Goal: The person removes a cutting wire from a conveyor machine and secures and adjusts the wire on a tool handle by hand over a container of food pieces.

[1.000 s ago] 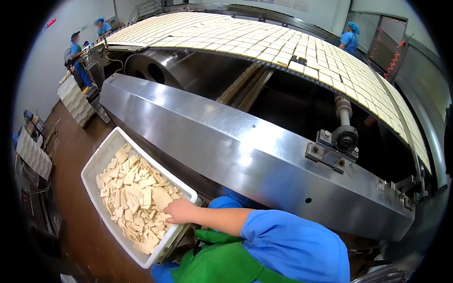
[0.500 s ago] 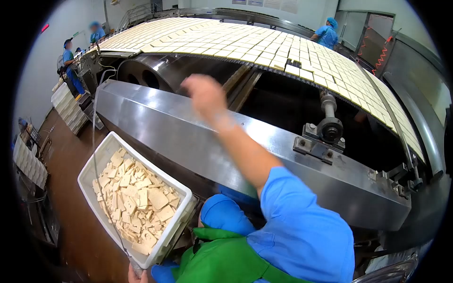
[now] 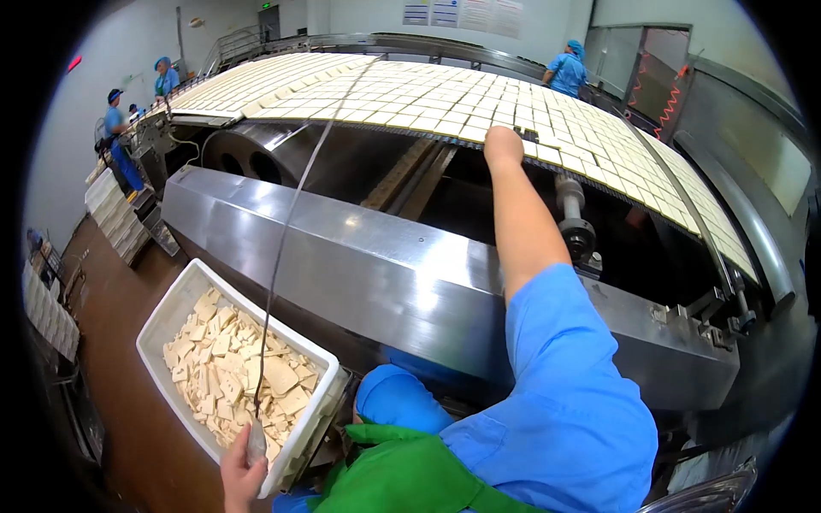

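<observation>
Vs half a second ago: right grip [image 3: 504,147] went from above the guard [image 3: 368,256] to the slabs' [image 3: 410,90] near edge; fingers hidden, can't tell if wide or holding. Left grip [image 3: 242,468] higher in view, wrapped on the rod's [image 3: 296,198] handle, tub [image 3: 184,303] just ahead. Rod swung rightward: long axis runs from left grip forward, slightly right, far end over slabs.

long thin rod [image 3: 297,192] (grey-handled) aslant, pale square slabs [image 3: 428,96] in close rows
</observation>
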The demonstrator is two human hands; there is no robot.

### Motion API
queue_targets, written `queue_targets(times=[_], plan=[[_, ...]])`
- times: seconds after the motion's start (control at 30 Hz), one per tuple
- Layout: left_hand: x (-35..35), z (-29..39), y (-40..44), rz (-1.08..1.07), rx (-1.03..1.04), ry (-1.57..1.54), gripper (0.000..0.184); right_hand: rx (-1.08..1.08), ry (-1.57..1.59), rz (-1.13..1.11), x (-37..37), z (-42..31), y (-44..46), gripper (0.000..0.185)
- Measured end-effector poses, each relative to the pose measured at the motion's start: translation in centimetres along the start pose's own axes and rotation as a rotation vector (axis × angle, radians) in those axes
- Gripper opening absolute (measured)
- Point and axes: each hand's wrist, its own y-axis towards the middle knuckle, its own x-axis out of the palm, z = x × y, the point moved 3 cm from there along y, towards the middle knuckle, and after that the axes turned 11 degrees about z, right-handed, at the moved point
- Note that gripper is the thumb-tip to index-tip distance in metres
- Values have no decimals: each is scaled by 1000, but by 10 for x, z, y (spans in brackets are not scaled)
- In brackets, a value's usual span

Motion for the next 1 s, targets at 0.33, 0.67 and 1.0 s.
queue_targets(times=[0.33, 0.67, 1.0], plan=[[100, 219, 150, -263, 236, -69, 51, -325, 1126, -113, 31, -197, -194, 21], [161, 212, 157, -240, 297, 49, 46, -665, 1167, -547, 18, -198, -292, 24], [141, 160, 120, -311, -161, -637, 65, -647, 1277, -396, 15, -184, -299, 26]])
